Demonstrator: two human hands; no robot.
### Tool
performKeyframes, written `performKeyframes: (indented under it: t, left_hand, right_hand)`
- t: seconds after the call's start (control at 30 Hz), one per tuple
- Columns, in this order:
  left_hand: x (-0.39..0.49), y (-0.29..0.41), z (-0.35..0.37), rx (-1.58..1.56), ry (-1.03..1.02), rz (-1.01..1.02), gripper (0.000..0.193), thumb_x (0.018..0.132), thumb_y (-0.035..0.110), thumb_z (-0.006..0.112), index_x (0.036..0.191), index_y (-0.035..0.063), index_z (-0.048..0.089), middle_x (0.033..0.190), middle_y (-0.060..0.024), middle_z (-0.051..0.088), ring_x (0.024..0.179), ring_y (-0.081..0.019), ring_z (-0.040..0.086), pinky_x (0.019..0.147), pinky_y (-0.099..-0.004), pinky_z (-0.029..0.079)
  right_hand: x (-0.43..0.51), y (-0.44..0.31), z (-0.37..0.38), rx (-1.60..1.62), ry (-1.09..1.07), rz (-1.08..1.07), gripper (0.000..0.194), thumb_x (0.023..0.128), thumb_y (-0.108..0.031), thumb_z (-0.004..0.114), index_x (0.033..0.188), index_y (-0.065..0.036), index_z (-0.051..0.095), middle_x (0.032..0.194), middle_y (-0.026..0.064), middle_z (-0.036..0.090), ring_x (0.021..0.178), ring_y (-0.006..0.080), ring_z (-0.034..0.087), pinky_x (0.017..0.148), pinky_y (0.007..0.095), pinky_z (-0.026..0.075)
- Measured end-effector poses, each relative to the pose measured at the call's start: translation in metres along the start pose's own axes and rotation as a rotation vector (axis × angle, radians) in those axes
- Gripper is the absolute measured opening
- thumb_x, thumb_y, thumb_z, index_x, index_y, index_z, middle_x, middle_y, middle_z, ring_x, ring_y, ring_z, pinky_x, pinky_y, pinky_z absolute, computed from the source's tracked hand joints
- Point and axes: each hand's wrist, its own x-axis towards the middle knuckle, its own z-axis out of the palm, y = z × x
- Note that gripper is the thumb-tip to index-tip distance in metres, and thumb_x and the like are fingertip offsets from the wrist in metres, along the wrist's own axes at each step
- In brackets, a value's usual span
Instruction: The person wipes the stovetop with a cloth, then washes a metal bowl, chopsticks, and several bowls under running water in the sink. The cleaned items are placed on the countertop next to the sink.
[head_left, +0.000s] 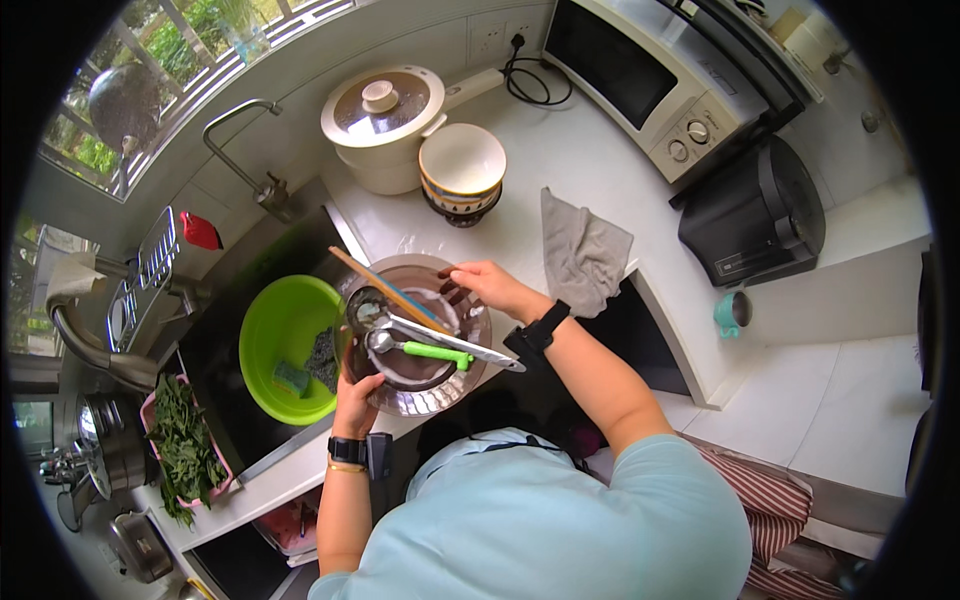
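In front of me a see-through basin (480, 330) rests at the counter's edge beside the sink. A dark-rimmed bowl (420, 385) sits in or over it. My left hand (356, 401) grips the near-left rim, thumb on top and fingers hidden beneath. Across the bowl lie a spoon with a green handle (439, 352), a long silver utensil like a knife (480, 352) and a wooden strip with a blue edge (390, 291). A round metal piece (367, 306) shows at the left. My right hand (487, 289) is at the far-right rim, fingers bent and shaded; its hold is unclear.
A green plastic basin (259, 330) with a sponge (290, 380) and scouring pad (322, 358) stands in the sink. Stacked bowls (463, 169), a lidded pot (382, 150) and a grey cloth (585, 251) are on the counter. Leafy greens (187, 450) fill a pink basket at left.
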Motion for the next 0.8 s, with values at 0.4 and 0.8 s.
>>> performKeyframes:
  t: [0.4,0.8]
  left_hand:
    - [-0.023,0.025,-0.017,-0.067,0.059,0.098,0.076,0.066,-0.011,0.05,0.136,0.0057,0.027,0.131,-0.0097,0.039,0.117,-0.0226,0.042,0.099,-0.0332,0.035]
    - [-0.086,0.06,-0.084,-0.049,0.273,0.15,0.069,0.072,-0.01,0.049,0.136,0.0093,0.03,0.131,-0.0096,0.041,0.115,-0.0236,0.044,0.096,-0.0357,0.038]
  right_hand:
    - [-0.048,0.018,-0.114,-1.3,0.855,-0.324,0.047,0.086,-0.039,0.048,0.121,-0.008,0.048,0.128,0.0153,0.043,0.121,0.0336,0.036,0.099,0.0464,0.028]
    - [-0.036,0.056,-0.068,-1.607,0.575,-0.136,0.057,0.087,-0.041,0.042,0.135,-0.012,0.032,0.142,0.0108,0.026,0.132,0.0323,0.018,0.103,0.0549,0.018]
